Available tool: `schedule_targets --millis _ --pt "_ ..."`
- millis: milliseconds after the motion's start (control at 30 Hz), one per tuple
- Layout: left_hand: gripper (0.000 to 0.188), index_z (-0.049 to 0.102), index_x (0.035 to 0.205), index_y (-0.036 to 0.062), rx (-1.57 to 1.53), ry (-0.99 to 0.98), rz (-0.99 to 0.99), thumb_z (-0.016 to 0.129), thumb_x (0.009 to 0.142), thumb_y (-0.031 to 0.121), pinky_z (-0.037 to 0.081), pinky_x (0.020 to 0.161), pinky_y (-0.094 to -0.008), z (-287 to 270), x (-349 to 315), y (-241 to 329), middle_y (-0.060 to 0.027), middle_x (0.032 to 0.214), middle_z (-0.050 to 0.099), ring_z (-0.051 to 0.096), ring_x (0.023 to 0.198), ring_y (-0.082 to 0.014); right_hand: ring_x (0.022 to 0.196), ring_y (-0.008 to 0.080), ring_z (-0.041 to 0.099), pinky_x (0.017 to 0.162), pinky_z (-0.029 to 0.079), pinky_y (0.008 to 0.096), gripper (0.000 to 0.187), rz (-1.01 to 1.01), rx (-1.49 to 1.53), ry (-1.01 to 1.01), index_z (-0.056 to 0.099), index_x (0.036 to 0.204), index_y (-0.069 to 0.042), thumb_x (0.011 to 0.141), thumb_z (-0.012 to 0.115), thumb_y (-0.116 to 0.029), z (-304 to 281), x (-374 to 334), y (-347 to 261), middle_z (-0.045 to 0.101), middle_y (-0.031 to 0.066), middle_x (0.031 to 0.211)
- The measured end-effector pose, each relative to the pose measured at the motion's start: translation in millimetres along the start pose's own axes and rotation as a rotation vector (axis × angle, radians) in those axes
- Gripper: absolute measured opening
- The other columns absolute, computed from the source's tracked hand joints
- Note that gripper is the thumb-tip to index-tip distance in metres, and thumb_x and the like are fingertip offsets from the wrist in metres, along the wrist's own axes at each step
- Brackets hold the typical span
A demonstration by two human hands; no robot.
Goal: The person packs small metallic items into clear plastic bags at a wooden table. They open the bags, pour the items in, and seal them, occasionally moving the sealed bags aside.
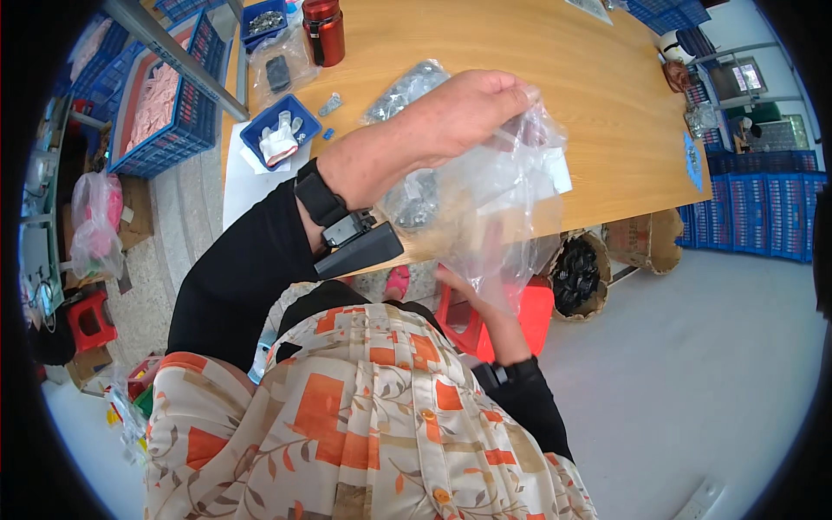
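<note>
A large clear plastic bag (507,191) hangs between my hands over the table's near edge. My left hand (485,104) reaches across the table and pinches the bag's upper edge. Lower down, by the table edge, my right hand (477,299) grips the bag's bottom part; the plastic partly covers its fingers. Behind my left forearm lies a clear bag of small grey parts (403,91). More grey parts in clear plastic (414,201) sit between that forearm and the bag I hold.
On the wooden table (624,113) stand a blue bin with white gloves (279,134), a red flask (323,35) and a blue bin of metal parts (264,22). A red stool (533,316) and a carton of black parts (579,273) are below. Blue crates (754,208) stack at right.
</note>
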State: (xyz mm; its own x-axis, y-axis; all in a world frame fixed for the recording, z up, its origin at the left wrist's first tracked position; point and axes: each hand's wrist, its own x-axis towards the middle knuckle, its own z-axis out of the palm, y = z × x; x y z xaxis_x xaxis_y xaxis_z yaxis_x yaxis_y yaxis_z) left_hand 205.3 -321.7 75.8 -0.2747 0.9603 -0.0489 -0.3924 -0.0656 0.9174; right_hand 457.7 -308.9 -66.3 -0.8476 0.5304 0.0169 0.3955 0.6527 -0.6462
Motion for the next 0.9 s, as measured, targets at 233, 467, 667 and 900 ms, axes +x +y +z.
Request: schedule_targets --millis 233,467,667,900 --pt "0.041 0.051 0.133 0.0008 0.448 -0.242 0.069 0.053 0.102 0.028 0.046 0.098 -0.0324 17.0 -5.1 -3.5 -0.0111 0.119 0.064 0.060 0.112 -0.0186 0.111 0.0264 0.058 0.097 0.046 0.0405 0.048 -0.002 0.473 0.063 0.052 0.130 0.001 0.091 0.063 -0.025 31.3 93.7 2.6 0.059 0.0166 0.121" --pt "0.122 0.016 0.155 0.0059 1.075 -0.053 0.078 0.086 0.065 0.048 0.020 0.119 -0.0473 -96.8 -37.6 -94.9 -0.0168 0.155 0.033 0.017 0.149 -0.0322 0.106 0.0218 0.060 0.094 0.048 0.0373 0.038 0.473 1.441 0.064 0.052 0.131 -0.002 0.101 0.054 -0.026 28.0 114.1 -12.9 0.062 0.0103 0.113" --pt "0.114 0.027 0.153 0.0130 1.362 0.077 -0.123 0.084 0.062 0.048 0.010 0.112 -0.0716 -36.3 -55.4 -126.9 -0.0145 0.156 0.033 0.014 0.149 -0.0376 0.120 0.0248 0.054 0.100 0.045 0.0374 0.051 0.492 1.095 0.045 0.046 0.137 0.000 0.101 0.050 -0.036 16.5 112.7 -39.0 0.053 0.0147 0.134" --pt "0.071 0.049 0.142 0.0228 1.357 0.271 0.252 0.070 0.078 0.044 0.011 0.106 -0.0737 -73.5 -43.7 -230.0 -0.0111 0.149 0.043 0.028 0.143 -0.0337 0.119 0.0361 0.058 0.097 0.047 0.0412 0.061 -0.186 -0.462 0.092 0.057 0.128 0.000 0.095 0.047 -0.050 8.1 86.1 -54.0 0.060 0.0269 0.127"
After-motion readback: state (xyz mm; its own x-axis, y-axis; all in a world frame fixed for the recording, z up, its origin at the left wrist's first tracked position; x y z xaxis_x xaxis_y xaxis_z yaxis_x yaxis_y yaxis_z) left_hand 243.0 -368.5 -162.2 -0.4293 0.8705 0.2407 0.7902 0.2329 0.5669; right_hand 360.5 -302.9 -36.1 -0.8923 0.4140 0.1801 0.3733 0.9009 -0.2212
